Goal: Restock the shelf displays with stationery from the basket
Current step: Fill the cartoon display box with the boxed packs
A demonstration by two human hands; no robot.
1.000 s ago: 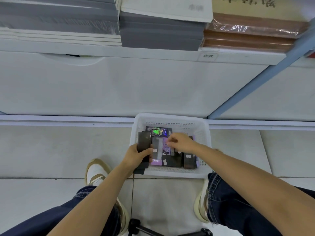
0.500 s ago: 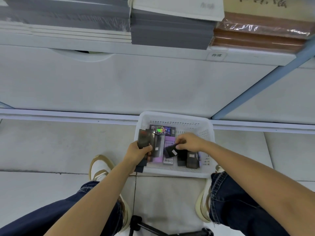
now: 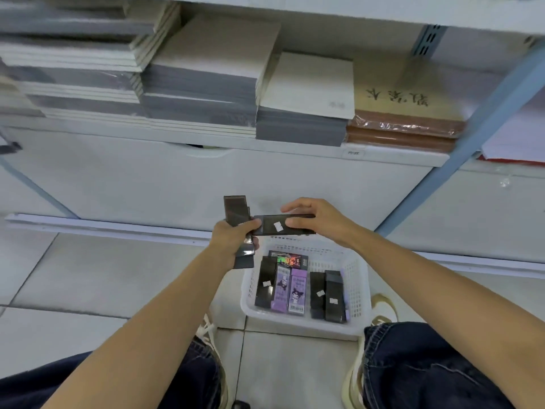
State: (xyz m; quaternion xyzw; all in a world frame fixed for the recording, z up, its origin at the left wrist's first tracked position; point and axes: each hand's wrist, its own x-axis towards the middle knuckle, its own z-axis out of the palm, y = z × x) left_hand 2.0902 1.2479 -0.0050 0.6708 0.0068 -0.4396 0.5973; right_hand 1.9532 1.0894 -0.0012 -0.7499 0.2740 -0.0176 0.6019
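Observation:
A white plastic basket (image 3: 358,286) sits on the floor between my feet, holding several dark and purple stationery boxes (image 3: 290,290). My left hand (image 3: 233,239) grips a small stack of dark boxes (image 3: 235,209), held upright above the basket's left corner. My right hand (image 3: 317,219) holds one dark box with a white sticker (image 3: 275,225) flat and sideways, its left end touching my left thumb. Both hands hover above the basket's far rim, in front of the white cabinet below the shelf.
The shelf (image 3: 383,156) above carries stacks of grey and white pads (image 3: 203,84), a white-topped stack (image 3: 306,93) and brown wrapped books (image 3: 404,128). A blue upright (image 3: 483,125) slants at the right. My knees and shoes flank the basket.
My right hand has lifted a dark box out of the basket and brought it up to my left hand. My left hand has risen with its stack. The view has tilted up toward the shelf.

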